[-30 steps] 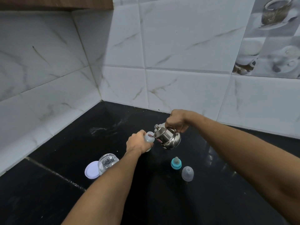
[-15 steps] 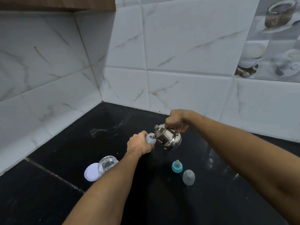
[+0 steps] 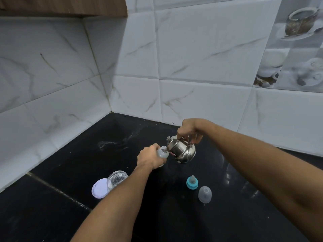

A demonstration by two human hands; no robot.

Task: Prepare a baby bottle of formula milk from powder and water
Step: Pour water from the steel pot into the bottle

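Kettle (image 3: 182, 151) barely moved, R fingers (image 3: 180, 133) gripping its handle; L fingers (image 3: 154, 148) wrapped round bottle (image 3: 162, 153).

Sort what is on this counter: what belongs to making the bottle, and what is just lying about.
In the job: baby bottle, gripped by the left hand; steel kettle, tipped at its mouth by the right hand; teal-ringed teat; clear cap; open jar and white lid, contents unclear.
Lying about: pale smear on the black counter.

Kettle (image 3: 181, 149) right of bottle (image 3: 162, 152); teat (image 3: 192, 182) before them.
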